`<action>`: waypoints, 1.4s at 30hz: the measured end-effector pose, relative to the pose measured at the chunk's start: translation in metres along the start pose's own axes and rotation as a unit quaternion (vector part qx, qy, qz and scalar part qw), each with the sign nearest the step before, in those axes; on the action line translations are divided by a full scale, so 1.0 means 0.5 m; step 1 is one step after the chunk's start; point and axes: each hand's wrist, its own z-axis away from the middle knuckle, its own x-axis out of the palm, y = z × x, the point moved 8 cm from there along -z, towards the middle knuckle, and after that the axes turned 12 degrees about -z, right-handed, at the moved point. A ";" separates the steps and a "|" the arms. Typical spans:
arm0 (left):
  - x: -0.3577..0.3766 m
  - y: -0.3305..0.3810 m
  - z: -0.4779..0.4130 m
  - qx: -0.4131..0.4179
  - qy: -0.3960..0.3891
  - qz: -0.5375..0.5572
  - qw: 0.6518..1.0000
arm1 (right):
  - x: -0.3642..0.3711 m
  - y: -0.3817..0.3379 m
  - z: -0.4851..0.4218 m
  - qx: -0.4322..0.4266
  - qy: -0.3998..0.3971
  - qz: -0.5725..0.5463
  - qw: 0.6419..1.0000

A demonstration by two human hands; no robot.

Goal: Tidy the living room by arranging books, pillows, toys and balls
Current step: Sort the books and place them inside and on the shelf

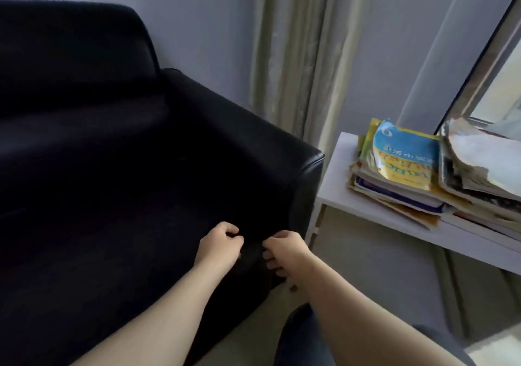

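1. Head view, living room: a person's left hand (221, 243) and right hand (284, 250) meet close together, not quite touching, at the front right corner of a black sofa (141, 140). The fingers of both are curled. The dark upholstery hides whether they pinch anything, so the grip cannot be told.
2. A pile of books (394, 191) sits on a white desk (337, 196) just beside the sofa's arm, with a pale curtain (296, 55) hanging behind.
3. From the hands, the books lie ahead and to the right, above seat level. The right hand is the nearer of the two.
4. On top, a blue-and-yellow book (406, 162) lies flat, cover up. Its long axis appears to run away from the person. Its title reads upside down, so its head edge points back toward the camera.
5. The pile sits ragged, with edges fanned out. A second pile (479, 168) of curled papers leans against it on the right and likely needs squaring too.
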 end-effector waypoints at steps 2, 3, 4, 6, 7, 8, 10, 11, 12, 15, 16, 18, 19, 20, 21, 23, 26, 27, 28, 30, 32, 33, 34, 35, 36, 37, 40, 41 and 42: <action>-0.031 -0.055 0.002 -0.047 0.027 0.016 0.998 | 0.057 -0.008 -0.003 -0.004 -0.036 0.011 0.999; -0.046 -0.074 0.004 -0.062 0.040 0.024 0.997 | 0.080 -0.014 -0.002 -0.009 -0.052 0.018 0.998; -0.063 -0.092 0.006 -0.079 0.055 0.033 0.995 | 0.106 -0.022 -0.001 -0.016 -0.070 0.030 0.997; -0.098 -0.119 0.015 -0.099 0.085 0.057 0.990 | 0.151 -0.035 0.006 -0.023 -0.101 0.051 0.993; -0.119 -0.138 0.023 -0.109 0.105 0.070 0.986 | 0.180 -0.040 0.013 -0.029 -0.118 0.060 0.991; -0.133 -0.146 0.028 -0.116 0.118 0.081 0.983 | 0.196 -0.047 0.019 -0.035 -0.126 0.067 0.989; -0.166 -0.170 0.045 -0.133 0.150 0.098 0.975 | 0.240 -0.051 0.037 -0.049 -0.156 0.090 0.982; -0.176 -0.179 0.052 -0.140 0.160 0.104 0.972 | 0.257 -0.051 0.048 -0.059 -0.170 0.098 0.979; -0.181 -0.180 0.056 -0.146 0.165 0.110 0.969 | 0.266 -0.052 0.053 -0.069 -0.179 0.104 0.976; -0.190 -0.189 0.076 -0.171 0.190 0.134 0.957 | 0.289 -0.037 0.071 -0.077 -0.209 0.118 0.968; -0.191 -0.189 0.081 -0.176 0.199 0.139 0.954 | 0.292 -0.032 0.069 -0.076 -0.213 0.117 0.967; -0.186 -0.188 0.091 -0.182 0.209 0.135 0.951 | 0.291 -0.022 0.071 -0.065 -0.217 0.115 0.967; -0.182 -0.186 0.097 -0.185 0.213 0.133 0.950 | 0.292 -0.018 0.072 -0.060 -0.221 0.113 0.967; -0.178 -0.185 0.104 -0.187 0.220 0.133 0.948 | 0.295 -0.018 0.072 -0.057 -0.227 0.110 0.966; -0.175 -0.183 0.108 -0.188 0.227 0.133 0.946 | 0.301 -0.021 0.071 -0.057 -0.234 0.106 0.965; -0.174 -0.180 0.113 -0.193 0.246 0.133 0.940 | 0.317 -0.030 0.071 -0.063 -0.251 0.090 0.962; -0.190 -0.198 0.125 -0.208 0.283 0.148 0.924 | 0.354 -0.032 0.070 -0.063 -0.267 0.074 0.959; -0.198 -0.208 0.134 -0.216 0.291 0.148 0.920 | 0.367 -0.025 0.073 -0.054 -0.272 0.077 0.958; -0.206 -0.222 0.142 -0.225 0.298 0.145 0.916 | 0.384 -0.017 0.077 -0.047 -0.279 0.087 0.955; -0.223 -0.264 0.167 -0.249 0.313 0.143 0.905 | 0.422 0.001 0.095 -0.033 -0.298 0.120 0.946; -0.232 -0.314 0.196 -0.276 0.318 0.147 0.895 | 0.456 0.022 0.122 -0.018 -0.319 0.158 0.934; -0.232 -0.337 0.209 -0.289 0.318 0.150 0.890 | 0.471 0.032 0.136 -0.014 -0.332 0.174 0.927; -0.236 -0.373 0.236 -0.308 0.326 0.162 0.879 | 0.499 0.052 0.159 -0.011 -0.350 0.194 0.916; -0.239 -0.398 0.256 -0.319 0.332 0.179 0.869 | 0.519 0.065 0.176 -0.011 -0.363 0.203 0.909; -0.240 -0.426 0.276 -0.331 0.340 0.201 0.857 | 0.539 0.080 0.194 -0.008 -0.376 0.209 0.903; -0.244 -0.454 0.299 -0.343 0.349 0.221 0.844 | 0.560 0.094 0.215 -0.009 -0.390 0.214 0.896; -0.257 -0.534 0.375 -0.364 0.371 0.248 0.817 | 0.628 0.141 0.283 -0.034 -0.423 0.250 0.871; -0.261 -0.565 0.405 -0.374 0.376 0.247 0.811 | 0.655 0.162 0.313 -0.047 -0.440 0.262 0.858; -0.264 -0.595 0.431 -0.381 0.382 0.245 0.806 | 0.680 0.182 0.341 -0.060 -0.455 0.270 0.847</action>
